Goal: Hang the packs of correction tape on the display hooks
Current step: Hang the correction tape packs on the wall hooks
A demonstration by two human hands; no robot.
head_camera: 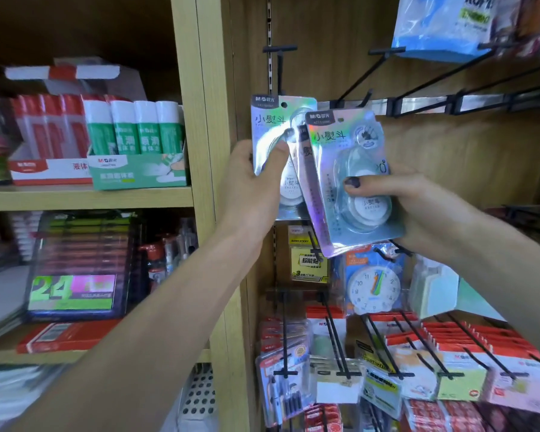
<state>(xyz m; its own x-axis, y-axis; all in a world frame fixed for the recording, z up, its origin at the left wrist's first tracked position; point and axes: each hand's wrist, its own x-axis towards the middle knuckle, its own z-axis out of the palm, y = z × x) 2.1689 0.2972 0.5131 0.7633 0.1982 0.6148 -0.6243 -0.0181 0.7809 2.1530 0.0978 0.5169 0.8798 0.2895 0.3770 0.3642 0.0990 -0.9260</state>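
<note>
My left hand (253, 179) grips a shiny holographic pack of correction tape (270, 126) by its left edge, thumb on the front. The pack stands upright, its hang hole just below an empty black display hook (280, 62) on the wooden back panel. My right hand (418, 207) holds a small stack of the same packs (349, 182), tilted left, with the thumb pressed on the clear blister of the front one. The two sets of packs overlap in the middle. More empty hooks (384, 56) stick out to the right.
Green glue sticks (138, 132) and red ones (47, 129) in boxes fill the left shelf. Below my hands hang sticky notes (306, 260), a toy clock pack (374, 285) and several hooks of red-topped packs (449, 344). A blue bag (443, 23) hangs top right.
</note>
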